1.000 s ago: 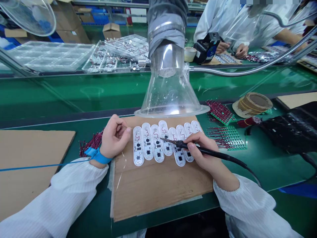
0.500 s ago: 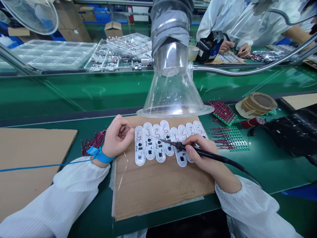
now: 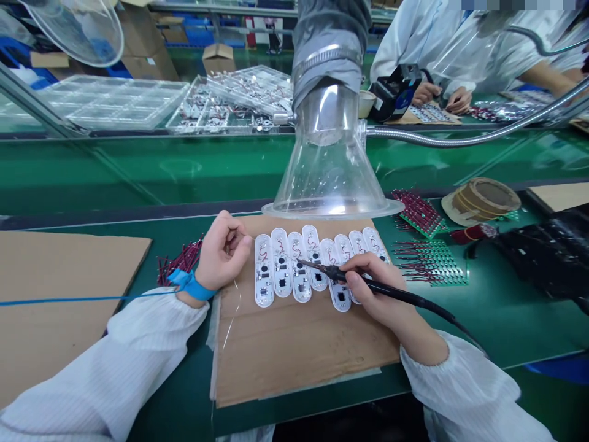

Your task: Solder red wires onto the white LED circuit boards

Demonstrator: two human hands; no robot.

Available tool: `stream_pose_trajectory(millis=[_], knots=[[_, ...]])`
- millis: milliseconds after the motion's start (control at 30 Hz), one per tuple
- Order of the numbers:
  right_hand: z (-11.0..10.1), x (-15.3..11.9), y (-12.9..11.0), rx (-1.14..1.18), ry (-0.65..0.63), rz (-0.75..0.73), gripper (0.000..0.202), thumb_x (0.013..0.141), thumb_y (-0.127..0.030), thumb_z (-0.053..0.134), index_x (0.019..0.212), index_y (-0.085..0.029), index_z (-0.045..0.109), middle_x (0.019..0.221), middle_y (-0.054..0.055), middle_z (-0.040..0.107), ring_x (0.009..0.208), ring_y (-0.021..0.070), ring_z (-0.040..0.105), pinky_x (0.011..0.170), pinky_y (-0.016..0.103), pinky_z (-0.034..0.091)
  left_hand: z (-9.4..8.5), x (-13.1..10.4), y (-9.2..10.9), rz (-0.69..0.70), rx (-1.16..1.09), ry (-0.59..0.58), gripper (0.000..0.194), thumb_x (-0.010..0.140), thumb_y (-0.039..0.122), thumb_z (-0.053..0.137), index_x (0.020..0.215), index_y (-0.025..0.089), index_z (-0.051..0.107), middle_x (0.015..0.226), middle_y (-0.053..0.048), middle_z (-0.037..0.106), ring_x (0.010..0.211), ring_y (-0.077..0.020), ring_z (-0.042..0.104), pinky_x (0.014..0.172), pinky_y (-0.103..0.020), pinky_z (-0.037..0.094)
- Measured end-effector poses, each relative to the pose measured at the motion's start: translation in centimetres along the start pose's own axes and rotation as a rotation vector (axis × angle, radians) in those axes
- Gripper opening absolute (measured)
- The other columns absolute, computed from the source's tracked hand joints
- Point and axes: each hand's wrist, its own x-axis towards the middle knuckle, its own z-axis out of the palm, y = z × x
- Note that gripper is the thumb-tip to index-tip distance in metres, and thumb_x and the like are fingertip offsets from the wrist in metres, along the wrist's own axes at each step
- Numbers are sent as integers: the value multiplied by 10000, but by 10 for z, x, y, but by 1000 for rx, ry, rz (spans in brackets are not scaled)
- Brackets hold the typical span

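Several white oblong circuit boards (image 3: 301, 283) with short red wires lie in an uneven row on a cardboard sheet (image 3: 299, 356). My right hand (image 3: 381, 288) grips a soldering iron (image 3: 339, 274) like a pen, its tip at the third board from the left. Left of the row, my left hand (image 3: 224, 253) is closed in a pinch on thin solder wire (image 3: 238, 298), which trails down over the cardboard. A faint strand reaches from the fingers toward the iron's tip. A blue wrist strap (image 3: 196, 287) circles my left wrist. My right hand partly covers the boards at the right.
A clear fume hood (image 3: 329, 178) hangs just beyond the boards. Red wire bundles (image 3: 181, 261) lie at left, green boards with red wires (image 3: 437, 261) at right, beside a tape roll (image 3: 483, 199). Clear trays (image 3: 124, 101) stand behind; a co-worker's hands (image 3: 458, 100) are at far right.
The view has shifted slightly, so most things appear a little further right. The iron's tip sits slightly further left on the third board. Both hands keep their grips.
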Motion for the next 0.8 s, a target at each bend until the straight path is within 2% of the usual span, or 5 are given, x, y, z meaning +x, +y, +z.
stream_pose_trajectory(millis=[300,533,700,800], knots=[[2,10,-13,28,5,-47,74,1006,-217,652,992,-274,697,786,-45,780,646,129,719,607,232,515,0,1,0,19,3,-25,165,944,86,631,946,231,551,791,48,406,638,-116,400,588,-291,329],[2,15,-21,21,10,-43,87,977,-207,638,961,-266,700,751,-41,767,614,135,706,580,238,501,2,1,1,13,-5,-53,159,956,97,628,926,232,549,763,49,424,610,-116,391,569,-286,333],[0,7,-9,8,15,-45,68,984,-232,671,991,-278,720,778,-26,767,652,163,722,614,269,536,2,1,1,1,-15,-27,157,957,96,624,931,232,550,778,43,424,613,-119,385,567,-294,323],[-1,-4,3,83,120,-26,78,1044,-342,674,1041,-285,727,889,15,783,738,202,750,677,323,587,2,1,0,-6,-22,34,163,946,82,609,944,231,543,817,38,416,640,-119,398,586,-298,328]])
